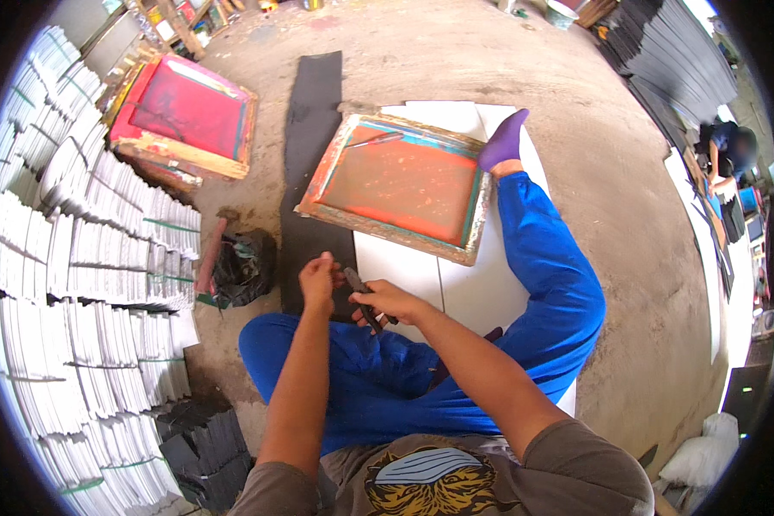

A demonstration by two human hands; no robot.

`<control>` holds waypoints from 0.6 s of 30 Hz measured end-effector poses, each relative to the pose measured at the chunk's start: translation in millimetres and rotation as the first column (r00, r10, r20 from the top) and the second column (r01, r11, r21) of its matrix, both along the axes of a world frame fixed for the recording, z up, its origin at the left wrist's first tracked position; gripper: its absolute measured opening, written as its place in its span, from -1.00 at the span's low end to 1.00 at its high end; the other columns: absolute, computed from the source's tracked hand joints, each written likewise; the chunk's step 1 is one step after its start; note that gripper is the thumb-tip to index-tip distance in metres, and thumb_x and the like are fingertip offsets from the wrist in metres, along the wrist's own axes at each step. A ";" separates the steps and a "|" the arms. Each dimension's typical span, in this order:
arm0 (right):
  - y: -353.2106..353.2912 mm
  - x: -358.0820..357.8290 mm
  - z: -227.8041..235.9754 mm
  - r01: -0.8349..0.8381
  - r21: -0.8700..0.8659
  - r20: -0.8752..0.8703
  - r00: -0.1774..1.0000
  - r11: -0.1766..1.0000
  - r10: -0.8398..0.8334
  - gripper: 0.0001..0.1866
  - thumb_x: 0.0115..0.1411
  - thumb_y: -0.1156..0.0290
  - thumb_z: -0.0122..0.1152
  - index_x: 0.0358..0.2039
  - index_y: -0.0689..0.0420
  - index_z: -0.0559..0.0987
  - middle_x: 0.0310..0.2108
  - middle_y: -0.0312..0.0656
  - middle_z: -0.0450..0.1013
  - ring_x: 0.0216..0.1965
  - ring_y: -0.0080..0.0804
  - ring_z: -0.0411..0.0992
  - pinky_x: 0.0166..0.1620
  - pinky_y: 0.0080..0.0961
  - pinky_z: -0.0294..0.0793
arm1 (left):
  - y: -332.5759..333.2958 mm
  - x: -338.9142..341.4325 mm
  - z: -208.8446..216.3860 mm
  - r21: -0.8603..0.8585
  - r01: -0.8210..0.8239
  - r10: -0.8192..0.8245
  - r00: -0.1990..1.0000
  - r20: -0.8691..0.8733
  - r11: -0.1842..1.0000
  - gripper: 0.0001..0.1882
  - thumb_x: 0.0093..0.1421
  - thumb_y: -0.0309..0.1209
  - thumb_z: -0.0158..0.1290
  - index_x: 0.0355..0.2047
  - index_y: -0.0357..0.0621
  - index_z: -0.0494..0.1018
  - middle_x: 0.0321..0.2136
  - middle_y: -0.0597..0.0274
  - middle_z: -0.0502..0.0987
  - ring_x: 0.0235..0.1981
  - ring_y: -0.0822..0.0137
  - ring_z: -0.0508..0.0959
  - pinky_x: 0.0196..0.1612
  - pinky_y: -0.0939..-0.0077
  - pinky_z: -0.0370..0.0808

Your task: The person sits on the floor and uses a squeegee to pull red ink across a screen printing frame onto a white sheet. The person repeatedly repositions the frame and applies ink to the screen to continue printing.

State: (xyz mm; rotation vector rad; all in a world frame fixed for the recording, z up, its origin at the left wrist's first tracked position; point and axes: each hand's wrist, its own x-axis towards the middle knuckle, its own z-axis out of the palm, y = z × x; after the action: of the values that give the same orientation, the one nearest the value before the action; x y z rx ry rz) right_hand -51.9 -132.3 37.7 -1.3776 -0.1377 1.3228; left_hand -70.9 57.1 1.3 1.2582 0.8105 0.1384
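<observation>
My right hand [389, 303] is closed round a dark, plier-like hand tool [354, 280], its two black handles pointing down toward my lap. Just left of the tool's head, my left hand [318, 282] is raised with its fingers curled in a pinch; anything in them is too small to make out. Beyond both hands, a worn wooden screen-printing frame [387, 227] with orange-stained mesh lies tilted on white sheets [396, 262]. A slim, knife-like tool [375, 139] rests on the frame's far left part. My purple-socked foot touches the frame's right corner.
Tall bundles of white sheets [103, 267] line the left side. A black bag [245, 267] stands near my left knee, beside a long black strip [305, 172]. Red-meshed frames [185, 112] are stacked at far left. Another person [727, 159] sits at far right.
</observation>
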 end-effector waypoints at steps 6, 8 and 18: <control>-47.3 -5.4 -13.0 0.146 -0.207 0.072 0.988 0.967 -0.133 -0.49 0.37 -0.02 0.10 0.12 0.09 0.39 -0.19 -0.07 0.55 -0.35 -0.31 0.57 -0.56 -0.37 0.47 | 29.9 1.3 -20.8 0.174 -0.344 0.367 0.922 -0.125 0.923 -0.77 0.28 -0.30 0.21 -0.28 -0.22 0.50 -0.47 0.24 0.56 -0.67 0.43 0.46 -0.64 0.54 0.36; -79.6 -1.3 -20.3 0.224 -0.257 0.121 0.973 0.940 -0.199 -0.52 0.38 0.01 0.07 0.09 0.11 0.36 -0.19 -0.11 0.51 -0.43 -0.33 0.51 -0.58 -0.34 0.48 | 16.6 6.7 -16.7 0.230 -0.344 0.383 0.911 -0.151 0.910 -0.77 0.26 -0.33 0.22 -0.24 -0.24 0.51 -0.43 0.21 0.57 -0.61 0.38 0.50 -0.56 0.50 0.42; -178.0 39.5 -16.0 0.248 -0.497 0.100 0.968 0.831 -0.229 -0.68 0.39 0.18 0.04 -0.15 0.22 0.39 -0.41 -0.01 0.48 -0.44 -0.15 0.57 -0.46 -0.01 0.63 | -37.3 8.0 -45.3 0.670 -0.016 0.002 1.000 0.021 0.742 -0.72 0.17 -0.31 0.25 -0.21 -0.26 0.58 -0.21 0.04 0.53 -0.15 0.11 0.54 -0.03 0.26 0.47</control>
State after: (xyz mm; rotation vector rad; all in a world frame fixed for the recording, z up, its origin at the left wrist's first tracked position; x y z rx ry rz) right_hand -12.4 -310.3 21.8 -1.7950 0.3805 1.1625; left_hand -62.9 19.8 -43.9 1.9361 0.7728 0.4879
